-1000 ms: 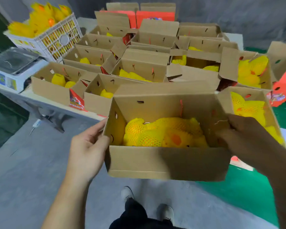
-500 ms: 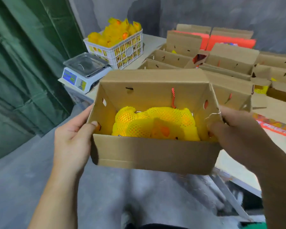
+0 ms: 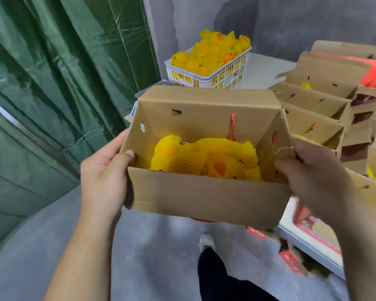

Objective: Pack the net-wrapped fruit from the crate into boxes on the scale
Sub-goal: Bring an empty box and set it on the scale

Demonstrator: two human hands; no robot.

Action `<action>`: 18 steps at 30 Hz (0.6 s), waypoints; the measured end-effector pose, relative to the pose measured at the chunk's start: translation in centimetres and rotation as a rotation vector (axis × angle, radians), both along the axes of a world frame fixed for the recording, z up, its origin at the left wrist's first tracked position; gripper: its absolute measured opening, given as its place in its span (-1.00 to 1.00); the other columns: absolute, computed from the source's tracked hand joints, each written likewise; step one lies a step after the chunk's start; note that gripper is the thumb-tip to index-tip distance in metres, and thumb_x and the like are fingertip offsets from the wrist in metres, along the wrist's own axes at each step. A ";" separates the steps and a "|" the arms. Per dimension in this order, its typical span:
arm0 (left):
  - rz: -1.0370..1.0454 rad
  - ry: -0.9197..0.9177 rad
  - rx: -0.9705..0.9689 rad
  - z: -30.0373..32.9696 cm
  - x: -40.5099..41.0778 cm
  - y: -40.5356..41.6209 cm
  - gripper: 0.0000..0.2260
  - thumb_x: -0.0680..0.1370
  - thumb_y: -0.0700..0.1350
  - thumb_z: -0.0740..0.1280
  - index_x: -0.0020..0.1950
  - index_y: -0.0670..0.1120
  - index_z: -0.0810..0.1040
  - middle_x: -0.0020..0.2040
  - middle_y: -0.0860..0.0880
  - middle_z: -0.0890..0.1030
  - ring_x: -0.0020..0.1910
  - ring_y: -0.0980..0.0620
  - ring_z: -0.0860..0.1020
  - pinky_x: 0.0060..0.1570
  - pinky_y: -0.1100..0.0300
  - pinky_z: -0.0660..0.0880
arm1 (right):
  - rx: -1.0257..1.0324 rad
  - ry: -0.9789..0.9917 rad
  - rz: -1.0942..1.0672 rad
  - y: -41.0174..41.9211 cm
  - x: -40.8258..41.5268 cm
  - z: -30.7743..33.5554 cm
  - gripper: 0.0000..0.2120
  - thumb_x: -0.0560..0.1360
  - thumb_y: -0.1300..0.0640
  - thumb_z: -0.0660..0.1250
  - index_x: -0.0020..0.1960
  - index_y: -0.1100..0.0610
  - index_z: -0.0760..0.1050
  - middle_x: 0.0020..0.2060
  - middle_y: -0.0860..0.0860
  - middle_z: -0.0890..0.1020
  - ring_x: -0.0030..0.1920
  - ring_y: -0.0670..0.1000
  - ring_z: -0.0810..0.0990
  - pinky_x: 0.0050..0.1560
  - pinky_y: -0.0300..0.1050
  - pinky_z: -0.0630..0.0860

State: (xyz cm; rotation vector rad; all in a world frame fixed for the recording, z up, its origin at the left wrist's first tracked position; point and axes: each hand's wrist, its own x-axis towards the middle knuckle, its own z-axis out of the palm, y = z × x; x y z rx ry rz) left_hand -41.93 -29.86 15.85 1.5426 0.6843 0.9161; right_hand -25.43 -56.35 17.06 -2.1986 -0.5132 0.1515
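Observation:
I carry an open cardboard box (image 3: 204,196) in the air at chest height. Several fruits in yellow foam net (image 3: 204,157) lie inside it. My left hand (image 3: 102,172) grips the box's left wall, thumb hooked over the rim. My right hand (image 3: 313,177) grips the right wall the same way. Behind the box stands a white plastic crate (image 3: 230,74) heaped with net-wrapped fruit. The scale is almost wholly hidden behind the box; only a sliver (image 3: 133,110) shows at the box's upper left corner.
Several open cardboard boxes (image 3: 313,105), some with fruit, crowd the table (image 3: 267,68) at the right. A green curtain (image 3: 52,83) hangs at the left. Grey concrete floor (image 3: 150,257) lies below, with my shoe (image 3: 206,242) on it.
I have turned left with the box in both hands. The crate now stands straight ahead and closer, and the scale has slipped behind the box. Both grips are unchanged.

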 end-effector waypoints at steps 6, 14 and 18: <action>-0.001 0.028 -0.023 -1.4 9.7 11.0 -0.47 0.56 -0.33 0.25 0.12 0.28 0.75 0.11 0.20 0.74 0.01 0.28 0.67 -0.05 0.37 0.58 | -0.055 0.015 -0.049 11.8 10.9 -1.8 -0.79 0.36 -0.04 0.23 -0.08 0.02 0.51 -0.40 -0.08 0.56 -0.42 -0.05 0.44 -0.33 0.00 0.46; -0.009 0.048 -0.068 -2.1 22.9 25.7 -0.51 0.55 -0.30 0.26 0.19 0.24 0.74 0.19 0.14 0.73 0.24 0.15 0.66 0.23 0.23 0.58 | -0.098 0.030 -0.007 26.0 23.3 -1.2 -0.86 0.39 0.03 0.22 -0.11 0.00 0.50 -0.35 -0.06 0.59 -0.34 0.08 0.55 -0.31 0.07 0.50; -0.079 0.082 -0.054 -2.4 28.7 32.1 -0.53 0.57 -0.29 0.28 0.22 0.23 0.73 0.16 0.06 0.75 -0.01 0.12 0.70 0.20 0.16 0.50 | -0.044 0.164 -0.008 30.8 27.6 -1.2 -0.86 0.54 0.24 0.23 -0.10 0.08 0.54 -0.34 0.07 0.65 -0.35 0.09 0.62 -0.25 0.11 0.56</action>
